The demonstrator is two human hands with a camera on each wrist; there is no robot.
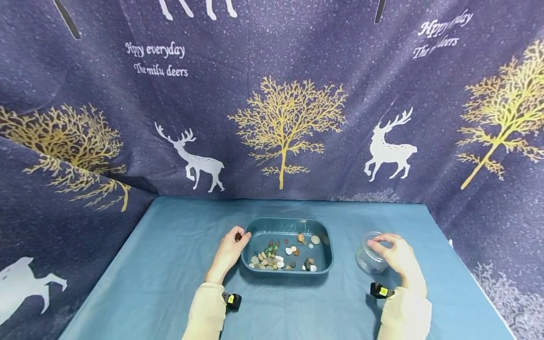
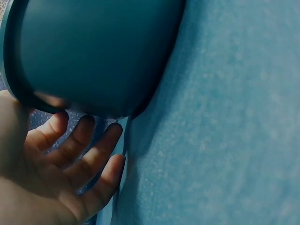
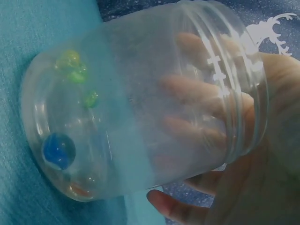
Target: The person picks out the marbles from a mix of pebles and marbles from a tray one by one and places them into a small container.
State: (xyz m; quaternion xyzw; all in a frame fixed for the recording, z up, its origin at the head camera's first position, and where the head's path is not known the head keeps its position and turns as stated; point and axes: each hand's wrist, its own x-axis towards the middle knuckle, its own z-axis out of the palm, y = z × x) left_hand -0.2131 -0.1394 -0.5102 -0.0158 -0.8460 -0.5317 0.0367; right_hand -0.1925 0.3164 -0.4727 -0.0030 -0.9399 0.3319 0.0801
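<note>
My left hand (image 1: 231, 248) grips the left end of a teal plastic tray (image 1: 280, 273), thumb at its rim. In the left wrist view the curled fingers (image 2: 96, 161) reach the tray's outer wall. Pebbles (image 1: 264, 262) lie heaped at the tray's front left, and more stones are scattered to the right. On the right, my right hand (image 1: 401, 257) holds a clear jar (image 1: 369, 260) near its threaded mouth, fingers showing through the far wall in the right wrist view. Inside the jar's bottom are a blue marble (image 3: 59, 151), several yellow-green marbles (image 3: 77, 72) and an orange piece (image 3: 79, 190).
A blue-green cloth (image 1: 272, 311) covers the table under the tray and jar. Behind and at both sides hangs a dark blue curtain (image 1: 272, 56) printed with white deer and gold trees.
</note>
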